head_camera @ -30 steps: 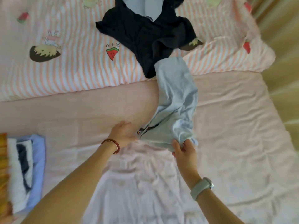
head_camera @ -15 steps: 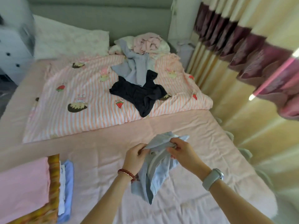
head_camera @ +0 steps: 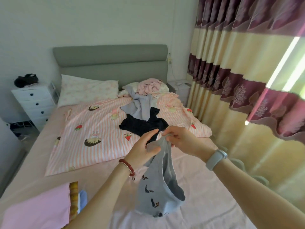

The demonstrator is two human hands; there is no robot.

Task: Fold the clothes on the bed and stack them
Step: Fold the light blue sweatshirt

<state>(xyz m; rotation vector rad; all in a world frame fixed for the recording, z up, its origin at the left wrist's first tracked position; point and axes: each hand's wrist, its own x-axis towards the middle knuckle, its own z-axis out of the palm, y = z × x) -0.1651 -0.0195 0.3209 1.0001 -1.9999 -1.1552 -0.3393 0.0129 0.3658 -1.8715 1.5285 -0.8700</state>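
A light blue garment (head_camera: 156, 192) with small dark prints hangs in the air above the pink bed sheet (head_camera: 206, 187). My right hand (head_camera: 179, 139) pinches its top edge. My left hand (head_camera: 143, 147) holds the cloth just below, thumb on the fabric and fingers stretched out. Further up the bed lie a black garment (head_camera: 143, 126), a grey one (head_camera: 140, 108) and a pink one (head_camera: 150, 86) in a loose heap. A stack of folded clothes (head_camera: 41, 210), pink on top, sits at the lower left.
A striped pink quilt (head_camera: 92, 129) covers the bed's middle. A pillow (head_camera: 87, 90) lies at the grey headboard (head_camera: 112, 61). A white drawer unit (head_camera: 34, 103) stands left of the bed. Curtains (head_camera: 247, 80) hang along the right side.
The garment has been lifted off the sheet and now hangs from both hands, higher than before. The view has tilted up from the bed toward the headboard.
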